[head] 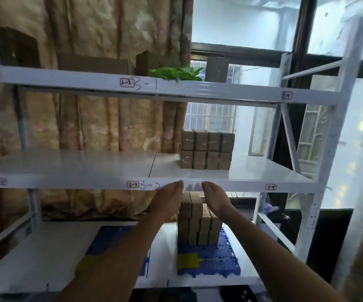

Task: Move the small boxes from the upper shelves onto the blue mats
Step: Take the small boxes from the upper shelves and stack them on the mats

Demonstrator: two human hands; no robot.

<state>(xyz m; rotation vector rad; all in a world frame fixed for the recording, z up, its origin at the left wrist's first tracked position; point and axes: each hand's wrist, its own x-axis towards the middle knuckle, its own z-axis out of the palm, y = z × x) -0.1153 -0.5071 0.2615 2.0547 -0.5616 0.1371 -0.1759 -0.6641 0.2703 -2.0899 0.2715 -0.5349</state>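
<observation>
- Both hands are raised at the centre of the frame, the left hand [170, 194] and the right hand [214, 196] facing each other with a gap between them; the fingers look straight and released, holding nothing, though their tips blur against the white front rail of the middle shelf [78, 164]
- Judging by the pose, the hands are between loads: either just clear of the lower pile or heading up for more
- Directly below and behind the hands, lower centre of the frame, a stack of small brown boxes [198, 223] already stands on the right blue mat [209, 260]; it is several layers high, and its upper layer looks narrower than those under it
- To the lower left of that, the left blue mat [108, 236] shows no boxes on the part in view; the left forearm covers much of it
- Above the hands, right of centre, a block of small boxes [206, 149] in two layers waits on the middle shelf, well back from the rail
- At the upper part of the frame, the top shelf [219, 90] carries larger cartons [95, 64] and a green leafy thing [176, 73]; whether small boxes sit there I cannot tell
- My reading: partly done, with at least the middle-shelf block left to move
</observation>
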